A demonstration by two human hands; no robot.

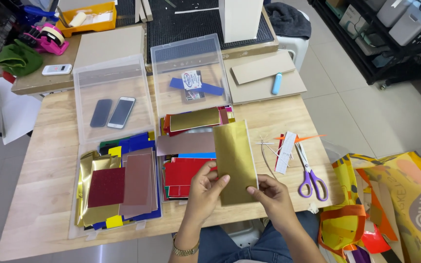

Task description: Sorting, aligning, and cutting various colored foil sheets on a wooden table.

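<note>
Both hands hold a shiny gold rectangular paper sheet (235,158) upright over the front of the wooden table (40,180). My left hand (204,191) pinches its lower left edge, thumb on the front. The lower right corner is pinched by my right hand (271,195). Under the sheet lies a stack of coloured paper sheets (186,168) in red, blue, brown and gold inside a clear plastic tray.
A second clear tray of coloured sheets (118,187) lies at the left. Two open tray lids stand behind, one with two phones (113,113). Purple-handled scissors (310,176) and paper strips (283,146) lie at the right. A colourful bag (391,204) sits on the floor.
</note>
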